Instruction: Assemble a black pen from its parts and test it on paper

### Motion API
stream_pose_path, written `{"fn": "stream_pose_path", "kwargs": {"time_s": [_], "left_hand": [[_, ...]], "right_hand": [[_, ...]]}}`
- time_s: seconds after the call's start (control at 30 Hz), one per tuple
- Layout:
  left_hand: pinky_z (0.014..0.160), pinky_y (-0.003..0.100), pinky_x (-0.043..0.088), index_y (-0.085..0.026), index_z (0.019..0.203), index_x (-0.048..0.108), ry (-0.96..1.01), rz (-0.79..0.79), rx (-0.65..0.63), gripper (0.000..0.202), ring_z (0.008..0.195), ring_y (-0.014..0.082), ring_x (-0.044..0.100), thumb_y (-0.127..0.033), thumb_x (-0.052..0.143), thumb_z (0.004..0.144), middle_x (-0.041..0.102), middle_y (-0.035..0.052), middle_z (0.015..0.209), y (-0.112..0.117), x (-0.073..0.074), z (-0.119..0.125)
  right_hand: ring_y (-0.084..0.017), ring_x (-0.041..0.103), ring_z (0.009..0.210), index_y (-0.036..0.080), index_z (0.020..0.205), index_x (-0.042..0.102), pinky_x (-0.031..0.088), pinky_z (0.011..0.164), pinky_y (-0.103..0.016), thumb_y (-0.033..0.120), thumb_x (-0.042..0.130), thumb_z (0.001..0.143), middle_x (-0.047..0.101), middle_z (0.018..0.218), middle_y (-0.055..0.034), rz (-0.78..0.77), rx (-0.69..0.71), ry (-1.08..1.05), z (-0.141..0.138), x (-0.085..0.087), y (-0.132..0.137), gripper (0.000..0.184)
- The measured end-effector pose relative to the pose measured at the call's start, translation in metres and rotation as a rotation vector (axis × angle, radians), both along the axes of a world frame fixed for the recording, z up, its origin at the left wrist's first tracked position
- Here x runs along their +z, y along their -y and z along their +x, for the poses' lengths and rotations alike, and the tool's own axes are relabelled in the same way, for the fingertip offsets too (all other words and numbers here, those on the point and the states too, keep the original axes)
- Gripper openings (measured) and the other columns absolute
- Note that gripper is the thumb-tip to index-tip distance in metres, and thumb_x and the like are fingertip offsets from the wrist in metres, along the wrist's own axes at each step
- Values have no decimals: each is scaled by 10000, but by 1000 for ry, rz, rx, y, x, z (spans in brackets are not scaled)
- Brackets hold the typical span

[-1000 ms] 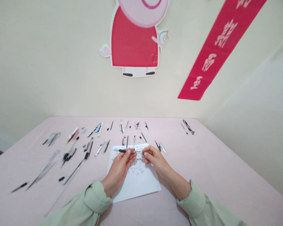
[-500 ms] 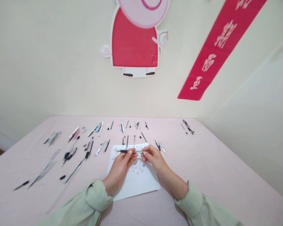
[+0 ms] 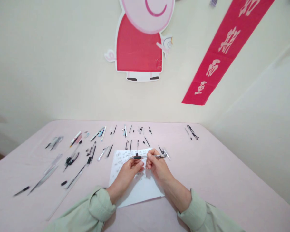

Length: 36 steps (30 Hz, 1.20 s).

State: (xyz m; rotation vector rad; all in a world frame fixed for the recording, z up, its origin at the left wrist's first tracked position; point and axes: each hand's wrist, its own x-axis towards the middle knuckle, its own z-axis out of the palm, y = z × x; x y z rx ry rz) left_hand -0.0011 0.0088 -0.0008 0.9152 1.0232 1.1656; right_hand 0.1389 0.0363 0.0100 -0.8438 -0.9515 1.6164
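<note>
A clear-barrelled pen (image 3: 145,157) with a black grip lies crosswise above the paper, its point toward the left. My right hand (image 3: 157,162) pinches its barrel, and the rear end sticks out to the right past the fingers. Just below the black grip is my left hand (image 3: 131,169), thumb and fingers curled together; whether anything small is between them is hidden. Under both hands rests a white sheet of paper (image 3: 137,193) with rows of handwriting on its upper part.
Pen parts and refills (image 3: 74,177) are spread over the left of the pink table (image 3: 219,187). Short rows of caps and refills (image 3: 130,146) lie beyond the paper. Black pens (image 3: 192,132) sit at the far right, near the wall.
The pen has shifted right, out of my left hand's grasp and into my right hand. My left fingers now sit lower, beneath the black grip. The view has tilted slightly up.
</note>
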Motion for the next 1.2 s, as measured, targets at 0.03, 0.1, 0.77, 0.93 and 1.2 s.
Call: {"fn": "stream_pose_path", "kwargs": {"time_s": [0.03,0.1,0.77,0.93,1.2], "left_hand": [[740,321,491,-160,939,681,-65,26,-23,297,774,198,632,-367,725,731,682,71,863,1,0,0],[711,305,480,-183,863,689,-212,141,-114,187,748,194,619,-338,690,759,669,57,815,6,1,0],[1002,439,389,-258,1164,572,-1146,769,-507,378,1185,264,467,-237,678,801,536,58,1343,41,-2,5],[1006,459,378,-273,1154,565,-1164,758,-503,378,1200,277,447,-226,683,798,513,48,1371,42,2,4],[1009,460,379,-280,1170,559,-1187,758,-500,384,1219,275,444,-228,673,807,499,50,1399,41,3,4]], "right_hand": [[-79,379,438,222,723,497,342,472,-208,378,703,740,416,507,88,-3,-48,-7,6,1,-4,259],[-88,380,444,221,749,526,348,471,-218,367,668,750,398,506,84,-11,-134,-27,20,5,-10,204],[-175,588,774,207,953,618,455,711,-301,394,495,896,637,846,-30,256,-160,631,52,-8,14,231],[-129,455,543,195,728,540,366,551,-258,383,520,863,455,567,46,284,-236,748,52,-6,13,232],[-185,601,780,206,916,609,459,725,-311,338,487,879,650,821,-27,294,-183,719,54,-17,11,184]]}}
